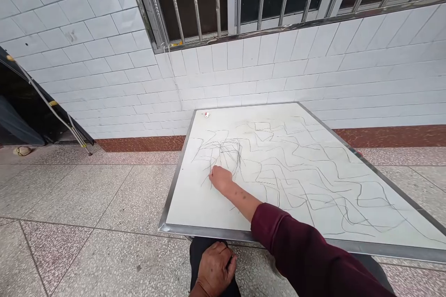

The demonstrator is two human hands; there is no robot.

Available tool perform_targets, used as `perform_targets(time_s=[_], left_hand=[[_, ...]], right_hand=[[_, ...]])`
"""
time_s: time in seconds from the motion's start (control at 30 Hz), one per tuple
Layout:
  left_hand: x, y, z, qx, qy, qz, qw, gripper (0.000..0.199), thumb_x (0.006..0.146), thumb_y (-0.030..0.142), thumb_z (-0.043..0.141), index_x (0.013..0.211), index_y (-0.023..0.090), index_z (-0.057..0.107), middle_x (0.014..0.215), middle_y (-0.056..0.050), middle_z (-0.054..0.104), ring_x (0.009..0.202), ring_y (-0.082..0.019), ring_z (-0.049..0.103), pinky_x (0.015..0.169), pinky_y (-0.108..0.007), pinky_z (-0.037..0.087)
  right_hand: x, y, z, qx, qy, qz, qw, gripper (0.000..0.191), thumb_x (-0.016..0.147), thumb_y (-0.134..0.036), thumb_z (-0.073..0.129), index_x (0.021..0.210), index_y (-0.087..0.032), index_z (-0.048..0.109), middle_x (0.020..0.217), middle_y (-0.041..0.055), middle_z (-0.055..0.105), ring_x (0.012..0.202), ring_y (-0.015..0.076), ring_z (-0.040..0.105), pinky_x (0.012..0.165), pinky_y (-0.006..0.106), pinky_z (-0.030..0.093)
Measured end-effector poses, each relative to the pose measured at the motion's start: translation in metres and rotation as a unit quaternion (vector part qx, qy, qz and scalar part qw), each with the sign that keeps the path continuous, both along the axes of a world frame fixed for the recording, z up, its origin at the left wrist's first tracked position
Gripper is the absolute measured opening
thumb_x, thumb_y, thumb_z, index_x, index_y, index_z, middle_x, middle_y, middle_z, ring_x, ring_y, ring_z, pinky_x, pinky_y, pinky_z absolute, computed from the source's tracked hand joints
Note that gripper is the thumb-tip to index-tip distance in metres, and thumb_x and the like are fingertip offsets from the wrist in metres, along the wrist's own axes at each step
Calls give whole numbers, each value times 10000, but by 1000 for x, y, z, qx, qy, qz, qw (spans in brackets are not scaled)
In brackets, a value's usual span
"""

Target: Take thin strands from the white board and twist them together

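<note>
My right hand [220, 179], in a maroon sleeve, is closed and low over the left part of a white board-like tabletop [195, 209]. Whatever its fingers may hold is hidden. Around it a tangle of thin dark lines [230, 147] covers the surface; I cannot tell whether they are drawn or are loose strands. More wavy lines [303, 167] spread over the right side. Below the near edge, my left hand [216, 267] rests on my dark-trousered knee [198, 246], fingers curled in and nothing seen in it.
A small white and red object [207, 114] lies at the tabletop's far left corner. Behind stands a white tiled wall [223, 74] with a barred window [240, 0]. A metal crutch-like pole [52, 102] leans at the left by a dark opening [21, 106]. The floor [121, 204] is speckled stone.
</note>
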State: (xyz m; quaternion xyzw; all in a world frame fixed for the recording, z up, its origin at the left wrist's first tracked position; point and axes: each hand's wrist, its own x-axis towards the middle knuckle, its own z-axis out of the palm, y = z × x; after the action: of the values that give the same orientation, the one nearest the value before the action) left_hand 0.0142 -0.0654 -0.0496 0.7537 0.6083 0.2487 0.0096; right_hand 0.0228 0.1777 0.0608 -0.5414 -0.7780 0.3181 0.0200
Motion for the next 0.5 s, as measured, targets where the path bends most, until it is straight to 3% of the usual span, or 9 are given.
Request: perform_targets(time_s=[0.13,0.27,0.37,0.5], left_hand=[[0,0,-1,6,-8,-1,1000,148,865,191,541,752,201,636,716,-42,650,672,-192,621,621,-304,484],[1,0,0,18,-12,3,1000,142,854,175,543,742,202,626,707,-36,647,655,-186,615,612,-301,480],[2,2,2,30,-16,6,999,138,845,159,545,737,202,619,697,-32,645,640,-181,612,610,-296,479],[3,0,5,55,-26,-1,998,186,864,159,526,703,200,611,661,-29,632,616,-172,604,586,-277,469]], right_hand=[[1,-2,-4,2,13,-25,1000,272,966,-344,571,1171,-168,599,1158,79,624,953,188,636,824,383,555],[8,-7,-1,18,63,-48,997,166,974,-279,517,1036,-150,600,946,51,646,795,161,625,677,292,512],[16,-18,8,32,129,-50,990,103,949,-215,466,956,-180,563,822,23,629,689,151,586,548,247,412],[41,-46,31,40,231,-41,971,85,936,-258,436,942,-227,515,814,-20,615,578,118,520,498,225,356]])
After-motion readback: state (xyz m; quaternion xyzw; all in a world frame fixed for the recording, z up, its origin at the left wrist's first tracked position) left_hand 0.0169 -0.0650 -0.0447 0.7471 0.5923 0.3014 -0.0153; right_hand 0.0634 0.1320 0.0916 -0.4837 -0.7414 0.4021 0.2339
